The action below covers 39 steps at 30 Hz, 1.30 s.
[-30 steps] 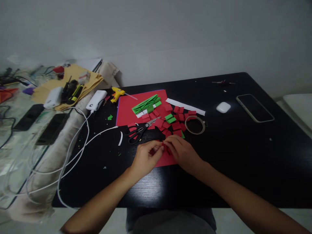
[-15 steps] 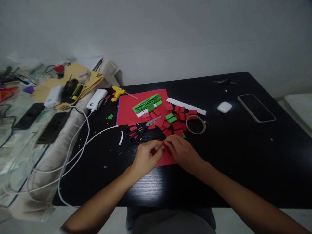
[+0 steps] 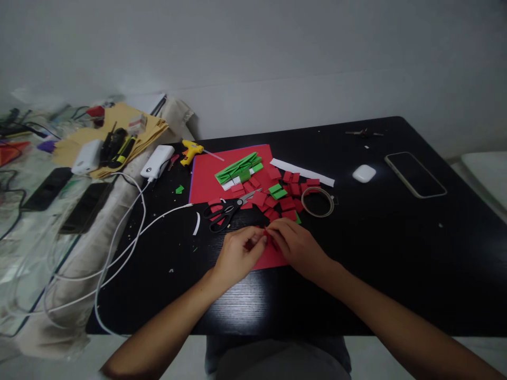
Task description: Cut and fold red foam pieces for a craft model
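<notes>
My left hand (image 3: pixel 242 249) and my right hand (image 3: pixel 295 244) meet fingertip to fingertip, pinching a small piece of red paper (image 3: pixel 266 233) between them. Most of that piece is hidden by the fingers. Below it a larger red paper sheet (image 3: pixel 271 259) lies on the black table. Just beyond my hands is a pile of small folded red paper pieces (image 3: pixel 288 203), with a folded green piece (image 3: pixel 277 191) among them. Black-handled scissors (image 3: pixel 227 212) lie to the left of the pile, and a roll of tape (image 3: pixel 317 202) lies at its right.
Behind the pile, folded green strips (image 3: pixel 238 168) rest on a red sheet (image 3: pixel 204 182). A white paper strip (image 3: pixel 303 172), yellow glue gun (image 3: pixel 191 152), white earbud case (image 3: pixel 364 173) and phone (image 3: pixel 415 175) lie around. White cables (image 3: pixel 138 237) loop across the table's left side.
Almost nothing differs. Both hands keep their pinch on the red paper in the same place, with only a very slight shift of the right hand.
</notes>
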Available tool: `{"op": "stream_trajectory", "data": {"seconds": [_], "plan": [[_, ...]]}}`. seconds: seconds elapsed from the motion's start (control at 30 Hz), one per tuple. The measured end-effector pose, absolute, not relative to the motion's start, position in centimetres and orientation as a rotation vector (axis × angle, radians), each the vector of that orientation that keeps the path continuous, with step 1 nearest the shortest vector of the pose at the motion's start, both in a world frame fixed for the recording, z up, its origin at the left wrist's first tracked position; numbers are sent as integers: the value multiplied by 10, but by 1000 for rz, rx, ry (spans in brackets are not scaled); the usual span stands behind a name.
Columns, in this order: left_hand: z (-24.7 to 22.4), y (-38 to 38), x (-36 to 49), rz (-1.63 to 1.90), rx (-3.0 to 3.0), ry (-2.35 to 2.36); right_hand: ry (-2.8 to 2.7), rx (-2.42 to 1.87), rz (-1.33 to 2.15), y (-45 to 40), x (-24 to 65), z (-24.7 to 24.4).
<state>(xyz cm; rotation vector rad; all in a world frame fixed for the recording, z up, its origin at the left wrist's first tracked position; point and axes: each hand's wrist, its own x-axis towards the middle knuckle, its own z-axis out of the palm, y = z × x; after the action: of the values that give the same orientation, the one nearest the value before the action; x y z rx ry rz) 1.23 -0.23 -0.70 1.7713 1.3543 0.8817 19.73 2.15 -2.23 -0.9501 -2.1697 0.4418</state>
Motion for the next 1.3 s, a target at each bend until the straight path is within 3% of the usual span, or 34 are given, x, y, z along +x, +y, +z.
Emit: {"op": "stream_trajectory", "data": {"seconds": [1.3], "plan": [[-5, -2, 13, 902, 1805, 1368, -2201, -969, 493, 21, 198, -18]]}}
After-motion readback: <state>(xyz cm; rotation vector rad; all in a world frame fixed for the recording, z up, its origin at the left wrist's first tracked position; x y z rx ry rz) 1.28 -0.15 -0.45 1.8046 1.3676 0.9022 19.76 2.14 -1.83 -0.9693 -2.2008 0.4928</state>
